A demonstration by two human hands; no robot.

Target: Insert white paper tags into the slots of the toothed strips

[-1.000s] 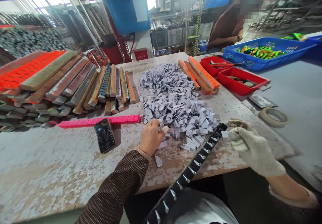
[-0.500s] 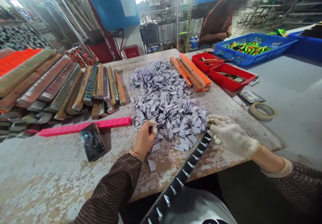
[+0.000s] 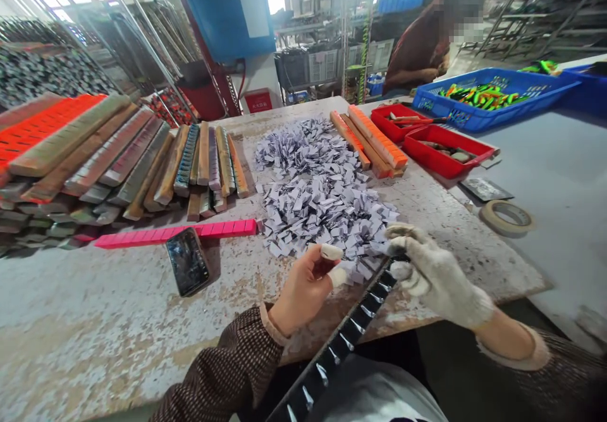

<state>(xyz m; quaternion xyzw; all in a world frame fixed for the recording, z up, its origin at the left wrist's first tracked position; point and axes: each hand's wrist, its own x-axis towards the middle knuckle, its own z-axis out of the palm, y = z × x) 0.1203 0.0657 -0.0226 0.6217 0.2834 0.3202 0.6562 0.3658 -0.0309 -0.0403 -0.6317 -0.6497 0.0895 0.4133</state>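
Note:
My left hand point(image 3: 308, 286), with white covers on thumb and forefinger, is curled at the near edge of a heap of small pale grey flat pieces point(image 3: 327, 200). Its fingertips are close together; what lies between them, if anything, cannot be made out against the heap. In a white knitted glove, my right hand point(image 3: 429, 276) grips the far end of a long black slotted bar point(image 3: 340, 346). Slim silvery pieces stick out along the bar at even spacing. The bar slants from over my lap up across the table edge.
On the left lie a phone point(image 3: 186, 262), a pink bar point(image 3: 230, 228) and stacked slotted wooden bars point(image 3: 114, 156). Orange bars point(image 3: 377, 137), red trays point(image 3: 443, 164), a tape roll point(image 3: 506, 218) and a blue basket point(image 3: 493, 115) stand on the right. A person point(image 3: 417, 42) is beyond.
My left hand has moved right and nearer to the bar, away from the left side of the heap. The right hand stays on the bar's far end. The view has shifted slightly.

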